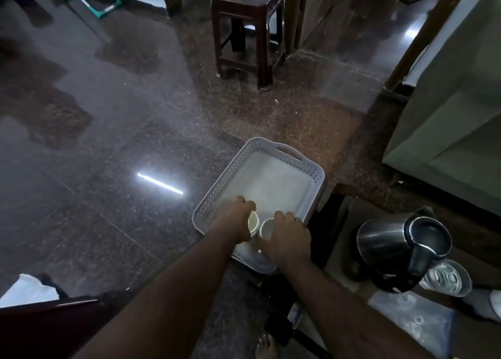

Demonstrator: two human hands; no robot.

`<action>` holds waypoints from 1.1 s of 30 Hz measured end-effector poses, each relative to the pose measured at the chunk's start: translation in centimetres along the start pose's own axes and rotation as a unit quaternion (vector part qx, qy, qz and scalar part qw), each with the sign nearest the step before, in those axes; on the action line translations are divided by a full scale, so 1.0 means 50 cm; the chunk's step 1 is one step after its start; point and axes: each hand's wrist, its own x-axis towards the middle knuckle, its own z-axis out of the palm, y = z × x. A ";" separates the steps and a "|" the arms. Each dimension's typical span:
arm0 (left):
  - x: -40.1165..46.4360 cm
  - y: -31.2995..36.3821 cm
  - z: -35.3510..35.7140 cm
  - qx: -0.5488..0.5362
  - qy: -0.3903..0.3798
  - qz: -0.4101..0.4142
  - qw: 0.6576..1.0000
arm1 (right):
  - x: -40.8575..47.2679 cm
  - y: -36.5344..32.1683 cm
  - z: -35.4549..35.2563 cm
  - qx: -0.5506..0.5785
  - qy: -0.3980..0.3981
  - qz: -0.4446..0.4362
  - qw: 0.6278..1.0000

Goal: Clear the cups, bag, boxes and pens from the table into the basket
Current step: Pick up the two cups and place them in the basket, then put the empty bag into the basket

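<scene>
A white perforated basket (287, 152) with cut-out handles sits low down in front of me, its inside bare apart from the near end. Both my hands reach into that near end. My left hand (238, 223) is wrapped around a small white paper cup (253, 222), its rim facing up. Right beside it, my right hand (290, 235) grips a second white cup (267, 227) by its side. The two cups stand upright and almost touch. I cannot tell whether they rest on the basket floor.
A steel electric kettle (401, 247) with a black handle stands at the lower right, next to a glass tumbler (447, 278) and a clear plastic bag (414, 323). A dark wooden stool (248, 31) stands farther off on the polished granite floor. A dark table corner (48, 329) shows at lower left.
</scene>
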 end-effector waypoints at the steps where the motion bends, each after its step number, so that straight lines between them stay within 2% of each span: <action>1: 0.001 -0.004 0.011 -0.007 -0.005 0.000 1.000 | -0.002 -0.003 0.011 -0.008 0.006 0.000 1.000; 10: -0.005 -0.020 0.050 -0.017 -0.011 -0.006 1.000 | -0.017 -0.006 0.056 -0.004 -0.005 -0.008 1.000; 15: -0.024 0.022 0.016 0.034 -0.070 -0.023 0.997 | -0.035 0.018 -0.003 -0.003 -0.048 -0.053 0.997; 21: -0.013 0.176 -0.075 0.126 -0.047 -0.025 0.991 | -0.048 0.143 -0.154 -0.074 0.068 -0.052 0.994; 26: -0.012 0.388 -0.058 0.096 0.055 0.086 0.990 | -0.090 0.334 -0.271 -0.113 0.167 -0.002 0.979; 30: -0.057 0.560 0.016 0.099 0.084 0.180 0.975 | -0.175 0.482 -0.314 -0.114 0.166 0.072 0.977; 33: -0.092 0.673 0.070 0.064 0.073 0.305 0.947 | -0.258 0.594 -0.303 -0.093 0.135 0.130 0.978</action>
